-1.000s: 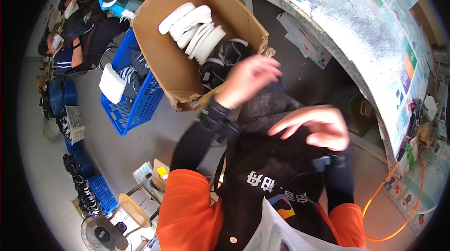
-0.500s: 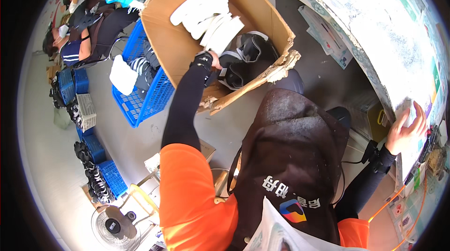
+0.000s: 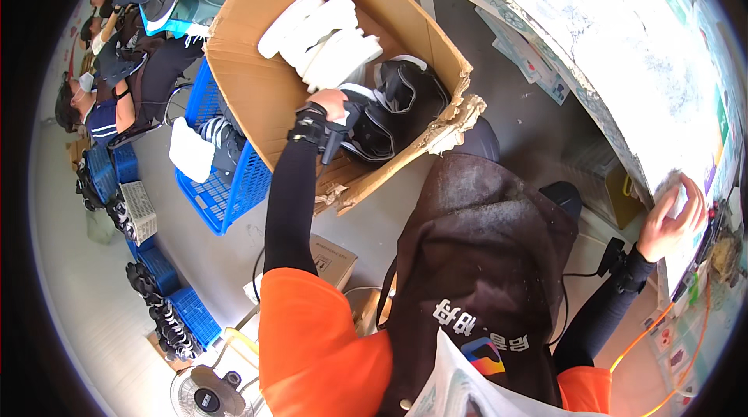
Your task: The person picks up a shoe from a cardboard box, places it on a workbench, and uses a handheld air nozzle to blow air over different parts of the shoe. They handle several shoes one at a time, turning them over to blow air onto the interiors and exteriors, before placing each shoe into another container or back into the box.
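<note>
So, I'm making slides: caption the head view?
Left hand at black shoes inside brown cardboard box; right hand at white worktable.

Left hand (image 3: 330,104) forward, right hand (image 3: 672,221) sideways

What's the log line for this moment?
left hand: inside cardboard box, at black shoes, grip unclear | right hand: open, at worktable edge | also boxed: white soles
</note>
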Demonstrator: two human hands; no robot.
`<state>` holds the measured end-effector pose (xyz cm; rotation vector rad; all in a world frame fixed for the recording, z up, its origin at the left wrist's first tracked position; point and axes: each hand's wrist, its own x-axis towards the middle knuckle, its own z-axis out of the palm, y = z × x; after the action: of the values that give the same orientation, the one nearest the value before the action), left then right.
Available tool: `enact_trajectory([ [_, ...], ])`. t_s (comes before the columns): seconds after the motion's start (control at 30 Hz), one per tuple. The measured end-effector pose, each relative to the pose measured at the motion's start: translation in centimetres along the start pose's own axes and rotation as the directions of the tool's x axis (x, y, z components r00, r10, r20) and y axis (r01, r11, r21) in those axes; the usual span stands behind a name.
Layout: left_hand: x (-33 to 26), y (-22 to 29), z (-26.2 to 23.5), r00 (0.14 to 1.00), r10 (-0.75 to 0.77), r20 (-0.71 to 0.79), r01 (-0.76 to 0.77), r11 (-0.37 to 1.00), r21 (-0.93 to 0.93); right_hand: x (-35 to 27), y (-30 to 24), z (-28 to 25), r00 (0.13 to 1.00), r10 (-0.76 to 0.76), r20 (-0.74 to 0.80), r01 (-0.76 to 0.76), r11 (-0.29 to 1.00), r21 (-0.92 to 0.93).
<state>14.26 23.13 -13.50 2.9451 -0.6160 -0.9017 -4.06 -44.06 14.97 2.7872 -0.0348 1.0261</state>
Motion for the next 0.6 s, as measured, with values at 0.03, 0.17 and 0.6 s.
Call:
enact_trajectory([
  [0.03,0.4,4.3,-6.2,0.922,-0.143,0.359,0.218,0.960,-0.177,-0.6,0.6,-0.8,1.000,0.004,0.012,-0.004,0.999,-0.038],
  [0.17,-7.3,-0.4,-11.1,0.883,-0.184,0.431,0.360,0.855,-0.374,-0.2,-0.6,1.0,0.997,0.033,-0.064,-0.030,0.998,0.054],
  [0.6,-28.3,19.9,-22.7,0.941,-0.255,-0.223,-0.258,-0.112,-0.960,0.6,-11.0,-7.8,0.972,-0.222,0.076,0.037,0.464,0.885],
])
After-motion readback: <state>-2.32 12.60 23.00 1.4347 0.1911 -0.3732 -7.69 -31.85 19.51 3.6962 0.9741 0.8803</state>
